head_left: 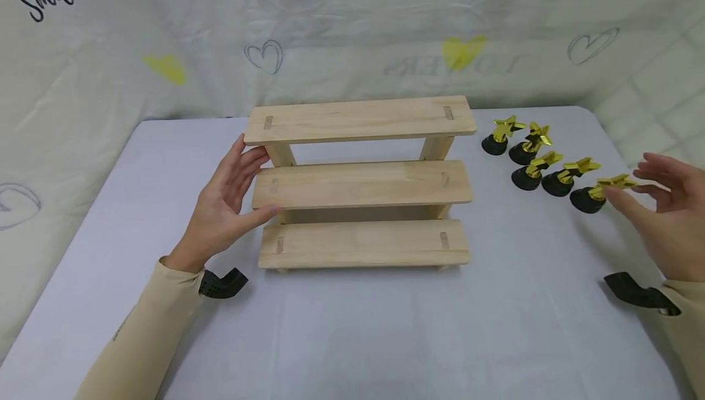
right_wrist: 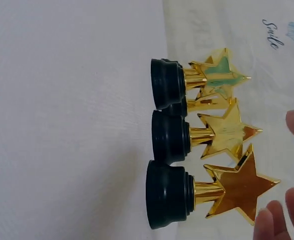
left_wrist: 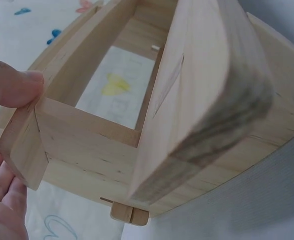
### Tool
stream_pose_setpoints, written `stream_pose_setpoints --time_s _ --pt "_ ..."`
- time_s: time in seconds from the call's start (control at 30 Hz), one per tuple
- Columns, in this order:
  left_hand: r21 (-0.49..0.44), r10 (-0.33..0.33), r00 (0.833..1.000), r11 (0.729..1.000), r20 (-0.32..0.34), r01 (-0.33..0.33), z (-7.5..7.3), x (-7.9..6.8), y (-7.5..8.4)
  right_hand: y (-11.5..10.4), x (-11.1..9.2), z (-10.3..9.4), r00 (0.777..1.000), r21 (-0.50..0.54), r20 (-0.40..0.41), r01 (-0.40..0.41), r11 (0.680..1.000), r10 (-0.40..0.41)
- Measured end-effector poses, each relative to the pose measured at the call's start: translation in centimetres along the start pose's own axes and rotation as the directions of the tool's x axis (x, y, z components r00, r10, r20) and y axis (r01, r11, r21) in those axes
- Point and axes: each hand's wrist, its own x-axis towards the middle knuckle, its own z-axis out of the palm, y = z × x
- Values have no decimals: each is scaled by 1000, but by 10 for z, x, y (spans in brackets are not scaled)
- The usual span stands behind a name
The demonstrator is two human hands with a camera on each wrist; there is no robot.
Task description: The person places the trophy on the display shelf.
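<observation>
A three-tier wooden stand (head_left: pixel 360 185) stands on the table, its steps rising toward the back. At its left end, my left hand (head_left: pixel 223 198) holds the middle board, the thumb (left_wrist: pixel 24 87) on one edge and the fingers (left_wrist: pixel 6 185) on the far side. Several star trophies, gold on round black bases, stand to the right of the stand. My right hand (head_left: pixel 669 210) is beside the nearest trophy (head_left: pixel 588 200), its thumb and fingers spread around the gold star (right_wrist: pixel 242 190). A gap shows between the fingertips and that star in the right wrist view.
Two trophies stand at the back, one of them a back-left trophy (head_left: pixel 494 145); the others form a slanting row in front. The white table (head_left: pixel 352 333) ends at a hanging cloth (head_left: pixel 341 14) printed with hearts and words. Black straps circle both wrists.
</observation>
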Motion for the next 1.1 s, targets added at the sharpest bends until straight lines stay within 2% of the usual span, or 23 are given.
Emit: stream_pose_setpoints --time_s 0.1,0.23,0.47,0.6,0.83,1.1 --pt "-7 4 1000 1000 -10 -4 0 -1 1 5 0 1 994 -121 52 -89 989 96" --pt "-1 -1 1000 1000 -1 1 1 1 -1 17 0 2 969 -245 133 -170 955 206" --pt "27 0 1000 1000 17 0 3 5 -4 36 1 0 939 -358 195 -201 912 284" --pt "26 4 1000 1000 12 -5 2 4 -6 40 3 1 933 -399 210 -190 897 291" --pt "20 6 1000 1000 4 -6 -1 2 -7 38 4 8 952 -439 198 -127 890 234" --pt "27 8 1000 1000 0 -8 -2 -1 -6 35 2 14 965 -411 171 -115 904 201"
